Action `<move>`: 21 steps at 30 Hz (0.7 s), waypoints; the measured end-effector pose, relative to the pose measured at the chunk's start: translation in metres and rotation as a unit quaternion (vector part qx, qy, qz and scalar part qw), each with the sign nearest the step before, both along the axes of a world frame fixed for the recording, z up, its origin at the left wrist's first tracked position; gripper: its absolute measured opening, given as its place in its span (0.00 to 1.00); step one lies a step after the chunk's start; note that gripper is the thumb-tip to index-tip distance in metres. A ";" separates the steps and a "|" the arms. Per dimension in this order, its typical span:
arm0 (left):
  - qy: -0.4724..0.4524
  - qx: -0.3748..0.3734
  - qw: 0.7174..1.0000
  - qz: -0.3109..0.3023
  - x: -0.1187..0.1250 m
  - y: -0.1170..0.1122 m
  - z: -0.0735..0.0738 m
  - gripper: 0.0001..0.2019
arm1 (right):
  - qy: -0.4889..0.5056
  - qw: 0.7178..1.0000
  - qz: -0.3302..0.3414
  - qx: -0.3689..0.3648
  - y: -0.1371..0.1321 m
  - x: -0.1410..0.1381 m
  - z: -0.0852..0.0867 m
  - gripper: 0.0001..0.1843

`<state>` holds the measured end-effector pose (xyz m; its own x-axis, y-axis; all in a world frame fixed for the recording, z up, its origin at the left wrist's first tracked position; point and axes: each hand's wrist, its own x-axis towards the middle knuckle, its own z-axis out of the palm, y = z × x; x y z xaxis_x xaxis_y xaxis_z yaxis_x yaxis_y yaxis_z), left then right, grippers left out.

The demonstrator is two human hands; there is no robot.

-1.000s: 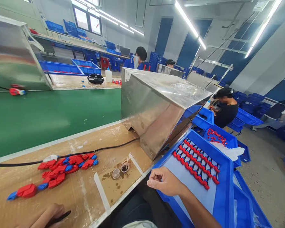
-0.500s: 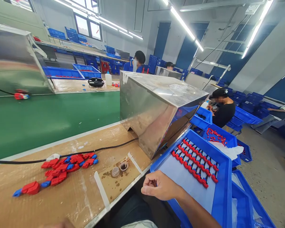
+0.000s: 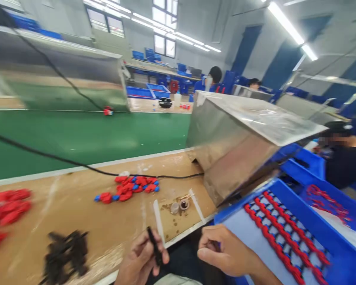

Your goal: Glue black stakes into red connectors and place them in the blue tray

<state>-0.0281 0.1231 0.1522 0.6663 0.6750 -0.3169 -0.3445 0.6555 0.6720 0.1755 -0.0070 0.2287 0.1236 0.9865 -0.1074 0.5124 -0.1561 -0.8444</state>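
My left hand (image 3: 141, 257) is closed around a slim black plastic part (image 3: 154, 246), which tilts upright between thumb and fingers at the table's front edge. A heap of similar-looking black parts (image 3: 65, 253) lies left of that hand, blurred. My right hand (image 3: 218, 247) is curled with thumb against fingers, over the near edge of a blue tray (image 3: 344, 261); what is inside it, if anything, is hidden. Rows of red, blue and black assembled pieces (image 3: 280, 233) lie on white sheeting in the tray. Red and blue pieces (image 3: 133, 187) are piled on the table.
A small cup of dark liquid (image 3: 184, 204) with sticks stands by a clear cup (image 3: 175, 208) on the stained table. A metal hood (image 3: 237, 146) rises behind. More red pieces (image 3: 7, 206) lie far left. A black cable (image 3: 77, 161) crosses the table. A co-worker (image 3: 341, 154) sits at right.
The view has swung left. My left hand has come up into view with the black part in it. My right hand keeps its curled shape near the tray.
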 end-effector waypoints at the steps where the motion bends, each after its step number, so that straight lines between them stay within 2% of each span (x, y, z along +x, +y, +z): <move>1: -0.005 0.003 1.000 0.001 0.006 0.003 -0.002 0.22 | -0.015 1.000 0.000 -0.006 -0.001 0.007 0.000 0.14; 3: -0.025 0.014 1.000 -0.004 0.019 0.011 -0.011 0.21 | -0.059 0.998 -0.017 0.007 -0.004 0.025 -0.004 0.18; 5: -0.059 0.028 0.998 -0.023 0.029 0.019 -0.025 0.20 | -0.102 0.992 -0.067 0.044 -0.006 0.040 -0.012 0.21; 7: -0.098 0.036 0.993 -0.059 0.034 0.025 -0.039 0.19 | -0.132 0.982 -0.119 0.066 -0.006 0.050 -0.022 0.19; 9: -0.141 0.039 0.984 -0.099 0.036 0.030 -0.050 0.17 | -0.135 0.980 -0.136 0.052 0.000 0.052 -0.034 0.14; 11: -0.177 0.038 0.977 -0.115 0.036 0.034 -0.058 0.17 | -0.119 0.984 -0.130 0.027 0.013 0.050 -0.048 0.15; 16: -0.172 0.046 0.977 -0.113 0.032 0.032 -0.068 0.18 | -0.049 0.982 -0.172 0.053 0.068 0.047 -0.082 0.21; 18: -0.158 0.033 0.982 -0.096 0.027 0.028 -0.067 0.19 | -0.036 0.981 -0.182 0.058 0.087 0.045 -0.089 0.20; 21: -0.111 -0.009 0.992 -0.051 0.017 0.026 -0.059 0.18 | -0.048 0.977 -0.200 0.064 0.102 0.041 -0.091 0.12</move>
<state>-0.0107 0.1490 0.0932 0.7859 0.5958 -0.1656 -0.4143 0.7061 0.5742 0.2168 0.0954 0.1376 0.5045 0.8623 0.0434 0.5092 -0.2565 -0.8215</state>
